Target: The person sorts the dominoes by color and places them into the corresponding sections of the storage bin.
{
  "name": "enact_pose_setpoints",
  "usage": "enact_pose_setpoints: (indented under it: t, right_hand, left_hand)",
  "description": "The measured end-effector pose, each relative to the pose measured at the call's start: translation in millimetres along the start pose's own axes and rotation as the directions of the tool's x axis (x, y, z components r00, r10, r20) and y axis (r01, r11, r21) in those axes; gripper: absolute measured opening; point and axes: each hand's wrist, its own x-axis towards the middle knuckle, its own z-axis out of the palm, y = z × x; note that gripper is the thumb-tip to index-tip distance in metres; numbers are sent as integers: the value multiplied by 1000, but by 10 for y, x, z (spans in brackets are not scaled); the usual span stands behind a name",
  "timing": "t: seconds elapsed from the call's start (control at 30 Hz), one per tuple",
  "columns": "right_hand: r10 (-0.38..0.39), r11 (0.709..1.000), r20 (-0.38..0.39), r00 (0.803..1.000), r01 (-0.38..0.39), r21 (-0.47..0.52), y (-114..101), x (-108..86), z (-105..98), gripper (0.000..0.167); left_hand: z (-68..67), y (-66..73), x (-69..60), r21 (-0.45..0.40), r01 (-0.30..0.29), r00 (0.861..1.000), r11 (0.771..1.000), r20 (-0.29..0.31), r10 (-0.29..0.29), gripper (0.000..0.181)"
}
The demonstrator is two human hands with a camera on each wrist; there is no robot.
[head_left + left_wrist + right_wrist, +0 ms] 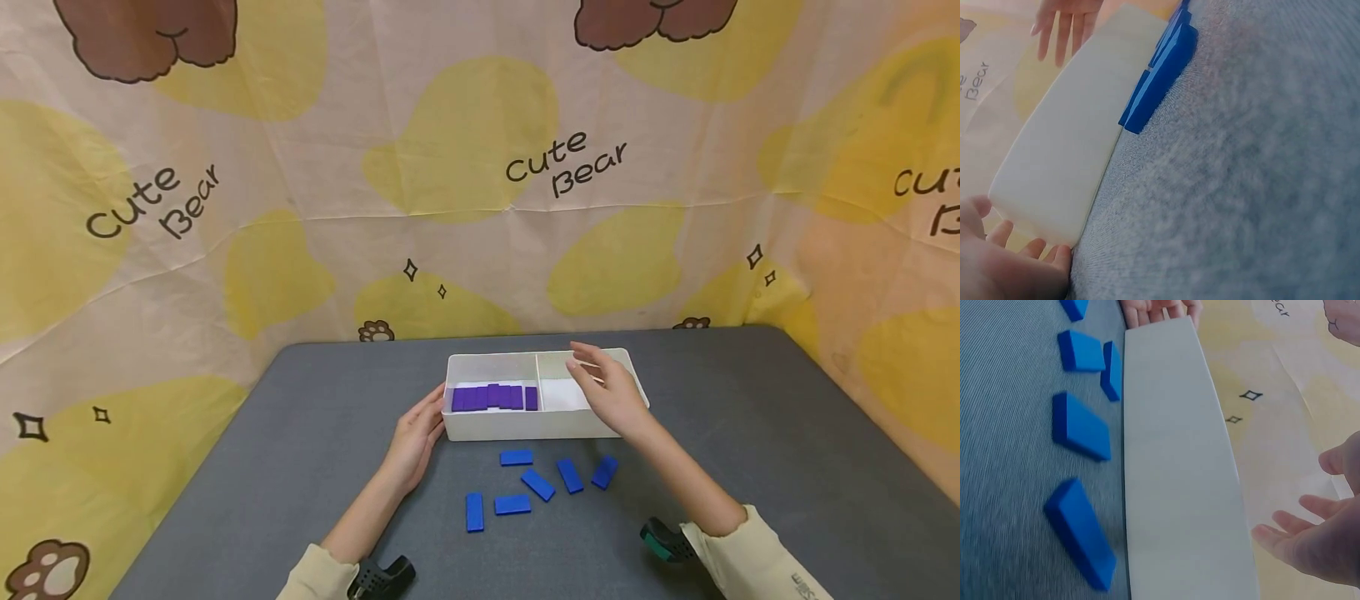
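A white two-compartment box (525, 427) stands on the grey table; several purple blocks (492, 397) lie in a row in its left compartment, one slightly apart. My left hand (415, 442) touches the box's left end, its fingers along the end wall in the left wrist view. Above the right compartment, my right hand (611, 390) hovers with fingers spread and nothing held. In the right wrist view, the right hand (1319, 531) is beside the box wall (1179, 456). The right compartment's visible floor shows no blocks.
Several blue blocks (538, 484) lie scattered on the table in front of the box, one (516, 457) close to its front wall. Behind the table (315, 467) hangs a patterned cloth (465, 142).
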Motion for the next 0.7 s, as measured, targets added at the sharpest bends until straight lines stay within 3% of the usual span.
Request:
enact_pose_setpoints:
  t: [0.4, 0.7]
  right_hand:
    - [18, 999, -104, 994, -23, -44, 156, -100, -292, 47]
    - [54, 997, -170, 984, -63, -51, 317, -162, -369, 48]
  left_hand:
    - [-3, 23, 27, -3, 17, 1000, 1000, -18, -17, 50]
    - [-7, 34, 38, 0, 9, 1000, 1000, -6, -9, 51]
